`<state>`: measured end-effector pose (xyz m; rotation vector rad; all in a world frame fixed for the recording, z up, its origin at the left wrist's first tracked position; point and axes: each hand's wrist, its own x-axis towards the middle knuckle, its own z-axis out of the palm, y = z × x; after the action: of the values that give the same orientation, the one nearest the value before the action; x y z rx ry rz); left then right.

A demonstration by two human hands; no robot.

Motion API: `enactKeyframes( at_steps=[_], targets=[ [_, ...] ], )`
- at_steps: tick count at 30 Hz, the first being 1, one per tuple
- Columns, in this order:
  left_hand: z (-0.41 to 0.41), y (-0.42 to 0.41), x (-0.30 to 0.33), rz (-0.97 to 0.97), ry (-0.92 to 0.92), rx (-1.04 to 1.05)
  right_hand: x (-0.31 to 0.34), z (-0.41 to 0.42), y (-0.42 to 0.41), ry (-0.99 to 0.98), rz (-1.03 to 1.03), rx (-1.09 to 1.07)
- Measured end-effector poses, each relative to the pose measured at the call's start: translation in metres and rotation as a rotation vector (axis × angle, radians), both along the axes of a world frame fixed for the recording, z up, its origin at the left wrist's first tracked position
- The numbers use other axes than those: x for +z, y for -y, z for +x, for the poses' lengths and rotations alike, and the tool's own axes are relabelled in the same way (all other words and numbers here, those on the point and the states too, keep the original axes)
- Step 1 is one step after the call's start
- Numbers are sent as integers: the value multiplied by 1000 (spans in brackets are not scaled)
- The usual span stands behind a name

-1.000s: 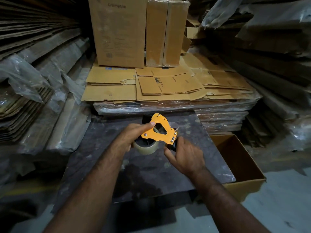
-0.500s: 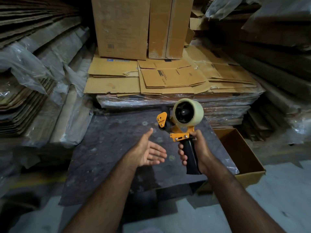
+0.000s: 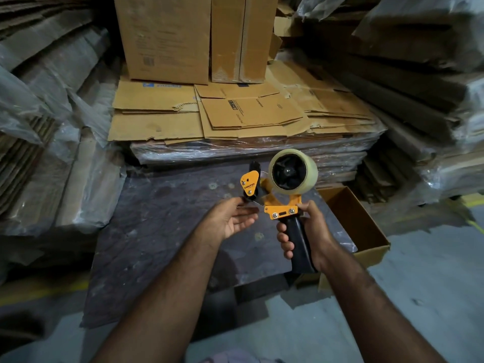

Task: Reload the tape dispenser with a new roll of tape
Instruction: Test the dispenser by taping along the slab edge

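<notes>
An orange and black tape dispenser (image 3: 281, 208) stands upright in the air over a dark table. My right hand (image 3: 305, 234) is wrapped around its black handle. A roll of clear tape (image 3: 310, 167) sits on the dispenser's hub at the top right. My left hand (image 3: 230, 218) is palm up with fingers apart, just below the orange front plate and roller end of the dispenser, its fingertips close to the blade area. I cannot tell whether the fingers touch it.
The dark table (image 3: 162, 231) lies under the hands. An open cardboard box (image 3: 351, 221) stands on the floor at its right. Flattened cartons (image 3: 235, 113) and upright boxes (image 3: 167, 38) are stacked behind; wrapped cardboard bundles line both sides.
The dispenser went from lying low on the table under both hands to upright in my right hand. My left hand let go, then moved up toward the dispenser's front end.
</notes>
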<state>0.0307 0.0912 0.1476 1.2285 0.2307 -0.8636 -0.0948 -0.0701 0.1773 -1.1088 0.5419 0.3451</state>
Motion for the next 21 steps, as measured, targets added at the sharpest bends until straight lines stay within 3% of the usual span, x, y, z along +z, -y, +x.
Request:
enactKeyframes(
  at_steps=[13, 17, 21],
  targets=[
    [0, 59, 5, 113, 55, -130, -16, -53, 55, 91, -304, -51],
    [-2, 88, -1, 115, 22, -149, -19, -61, 77, 108, -341, -69],
    [-8, 122, -7, 210, 117, -256, -27, -70, 105, 107, -359, -130]
  ],
)
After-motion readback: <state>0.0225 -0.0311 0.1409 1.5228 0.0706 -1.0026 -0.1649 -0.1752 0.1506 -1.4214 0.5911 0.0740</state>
